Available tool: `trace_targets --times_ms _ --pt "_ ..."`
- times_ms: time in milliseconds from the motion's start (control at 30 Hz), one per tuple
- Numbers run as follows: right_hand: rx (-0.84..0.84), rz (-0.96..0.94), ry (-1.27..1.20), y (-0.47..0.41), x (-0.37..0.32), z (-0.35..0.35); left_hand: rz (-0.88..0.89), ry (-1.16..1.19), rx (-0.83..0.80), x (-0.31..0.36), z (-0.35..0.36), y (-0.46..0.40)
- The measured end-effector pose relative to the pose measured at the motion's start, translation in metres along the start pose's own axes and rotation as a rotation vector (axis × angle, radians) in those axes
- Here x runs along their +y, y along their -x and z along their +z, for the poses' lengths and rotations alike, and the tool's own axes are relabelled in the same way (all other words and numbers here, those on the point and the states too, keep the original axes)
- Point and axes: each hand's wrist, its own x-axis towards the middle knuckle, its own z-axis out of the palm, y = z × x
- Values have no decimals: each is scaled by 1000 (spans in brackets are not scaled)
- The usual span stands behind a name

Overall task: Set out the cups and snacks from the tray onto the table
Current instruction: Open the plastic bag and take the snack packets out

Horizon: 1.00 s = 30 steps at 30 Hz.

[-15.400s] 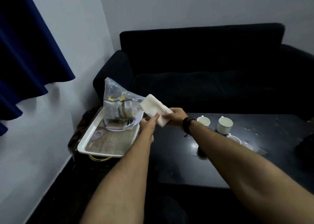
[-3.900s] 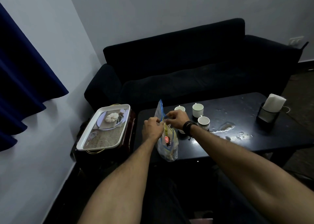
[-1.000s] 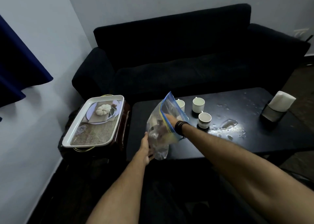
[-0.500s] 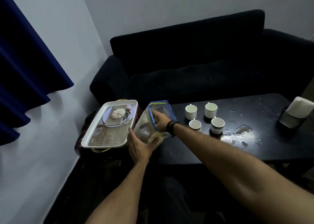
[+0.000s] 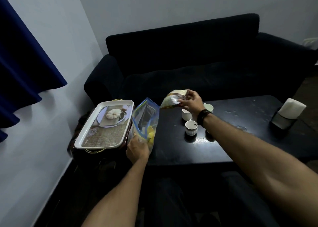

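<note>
A clear zip bag (image 5: 145,118) with a blue rim stands open at the left end of the black table (image 5: 240,140). My left hand (image 5: 137,149) grips its lower part; yellow packets show inside. My right hand (image 5: 191,101) holds a shiny snack packet (image 5: 172,99) in the air above the table, to the right of the bag's mouth. Several white cups (image 5: 190,127) stand on the table under and beside my right wrist. The white tray (image 5: 105,125) with a pumpkin picture sits on a stand left of the table.
A dark sofa (image 5: 197,63) runs along the far side of the table. A napkin holder (image 5: 289,114) with white napkins stands at the table's right end. Wet patches shine near the cups. A blue curtain (image 5: 22,63) hangs at the left wall.
My right hand has come out of the zip bag with a snack packet and lifted it up to the right. My left hand still holds the bag, now standing upright.
</note>
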Motion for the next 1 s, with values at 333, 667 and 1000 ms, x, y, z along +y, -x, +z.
trace_targets --times_ms 333,667,1000 --pt "147 208 413 15 106 5 -37 77 -1 -19 8 -11" --pt "72 202 881 14 129 21 143 102 17 -37 13 -8" --pt "-264 -233 1184 11 54 68 284 88 -83 -31 34 9"
